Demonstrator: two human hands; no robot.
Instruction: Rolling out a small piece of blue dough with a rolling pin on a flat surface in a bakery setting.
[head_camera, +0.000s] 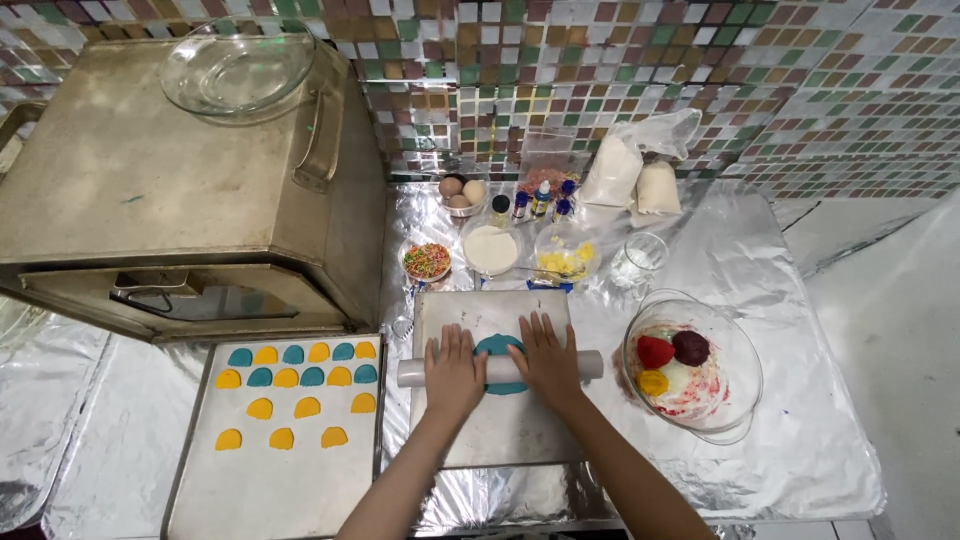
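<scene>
flanking the rolling pin (500, 369): cookie tray (290, 480), glass dough bowl (735, 400)

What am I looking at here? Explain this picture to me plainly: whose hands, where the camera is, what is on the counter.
The one picture comes from a camera worn on a person's head, looking down at their own two bare hands. There is no machine. The left hand and right hand press flat on a pale rolling pin, which lies across a teal disc of dough on a metal board. To the left, a baking tray carries yellow and teal half-round pieces. To the right, a glass bowl holds red, dark purple and yellow dough balls. Behind stand small bowls of ingredients, eggs and little bottles, all on foil. A metal oven sits at left.
</scene>
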